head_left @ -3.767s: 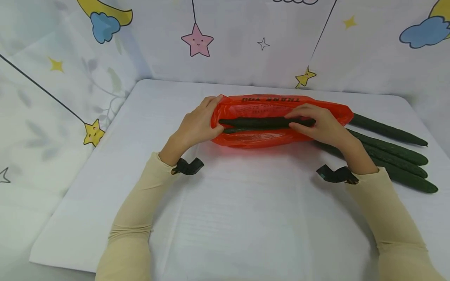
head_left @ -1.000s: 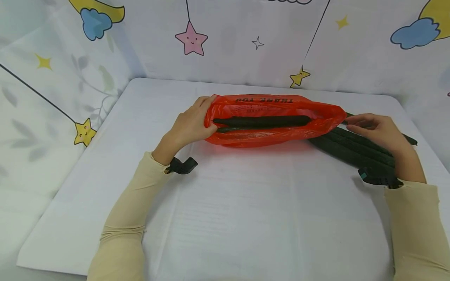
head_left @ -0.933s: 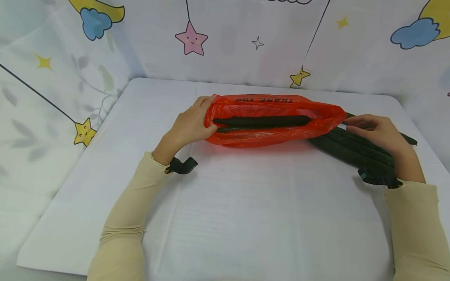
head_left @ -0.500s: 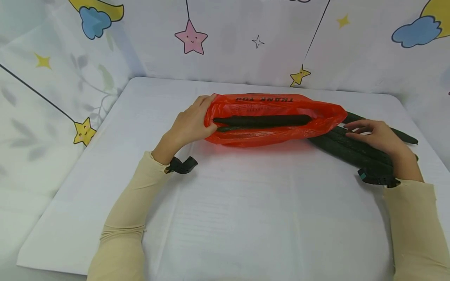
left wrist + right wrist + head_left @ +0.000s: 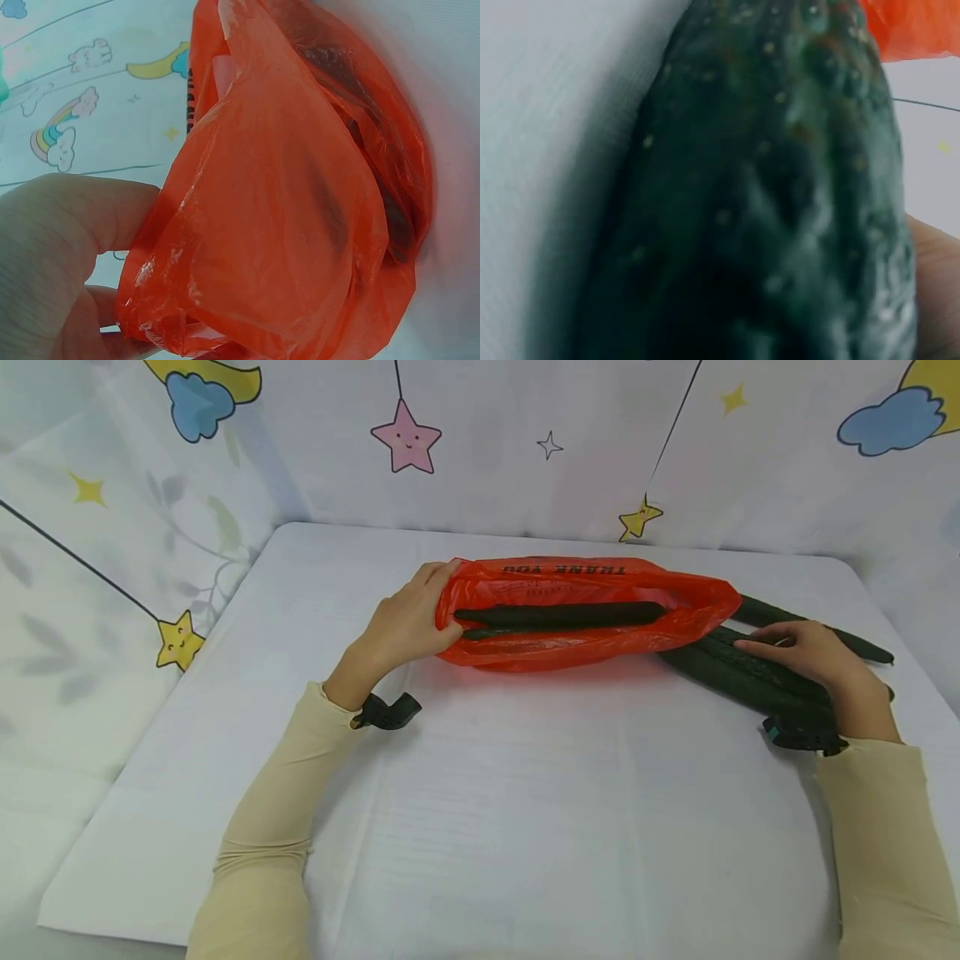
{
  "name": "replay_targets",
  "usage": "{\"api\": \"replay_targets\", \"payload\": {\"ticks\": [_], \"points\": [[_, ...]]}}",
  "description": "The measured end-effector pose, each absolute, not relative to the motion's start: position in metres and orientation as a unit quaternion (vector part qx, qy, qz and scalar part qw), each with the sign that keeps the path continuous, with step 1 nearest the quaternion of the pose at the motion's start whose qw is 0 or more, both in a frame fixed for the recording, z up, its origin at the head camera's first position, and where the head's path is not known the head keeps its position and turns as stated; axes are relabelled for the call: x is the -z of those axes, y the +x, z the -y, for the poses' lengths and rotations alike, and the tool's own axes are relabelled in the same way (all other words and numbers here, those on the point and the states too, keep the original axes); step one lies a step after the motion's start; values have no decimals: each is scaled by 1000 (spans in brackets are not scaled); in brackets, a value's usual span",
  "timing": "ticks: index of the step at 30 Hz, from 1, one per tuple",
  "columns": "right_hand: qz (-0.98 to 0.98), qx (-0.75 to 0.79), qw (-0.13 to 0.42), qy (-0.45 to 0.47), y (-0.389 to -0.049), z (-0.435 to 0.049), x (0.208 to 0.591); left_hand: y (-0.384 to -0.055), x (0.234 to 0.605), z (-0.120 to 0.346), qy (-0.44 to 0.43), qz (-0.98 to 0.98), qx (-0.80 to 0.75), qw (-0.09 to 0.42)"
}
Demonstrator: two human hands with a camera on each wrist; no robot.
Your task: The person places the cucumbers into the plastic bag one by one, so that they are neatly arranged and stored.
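Note:
My left hand (image 5: 408,618) grips the left end of a red plastic bag (image 5: 555,656), thumb at the front of its opening and fingers behind. The bag lies on its side across the table, its mouth spread, with black THANK YOU lettering upside down on the far side. Two dark green cucumbers (image 5: 570,615) show inside it. At the right, my right hand (image 5: 813,656) reaches over the loose cucumbers, thumb and fingers curled round one of them (image 5: 723,642). A bumpy cucumber (image 5: 765,187) fills the right wrist view, where only part of the hand shows.
Next to the held one, another cucumber (image 5: 720,681) lies in front, partly under the wrist. A separate cucumber (image 5: 862,646) lies behind the hand, its left end by the bag. The white table (image 5: 487,827) meets a printed cloth backdrop (image 5: 487,502).
My right hand left the cucumbers inside the bag, moved right to the loose ones and came down slightly nearer, round one of them. My left hand kept its grip on the bag.

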State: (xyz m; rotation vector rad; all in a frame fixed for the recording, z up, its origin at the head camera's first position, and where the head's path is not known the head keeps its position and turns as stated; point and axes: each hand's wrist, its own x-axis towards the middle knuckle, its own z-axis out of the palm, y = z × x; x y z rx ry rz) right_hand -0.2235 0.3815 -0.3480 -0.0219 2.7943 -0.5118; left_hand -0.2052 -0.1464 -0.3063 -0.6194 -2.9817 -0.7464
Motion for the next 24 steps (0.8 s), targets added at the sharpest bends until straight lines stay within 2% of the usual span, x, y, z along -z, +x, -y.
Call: {"api": "replay_targets", "payload": {"ticks": [4, 12, 24], "points": [[-972, 178, 151, -24, -226, -383, 349, -205, 306, 146, -196, 951, 240, 2], [-976, 169, 116, -74, -229, -383, 351, -205, 307, 147, -195, 951, 240, 0], [-973, 195, 93, -80, -227, -387, 352, -207, 308, 147, -198, 951, 238, 1]]}}
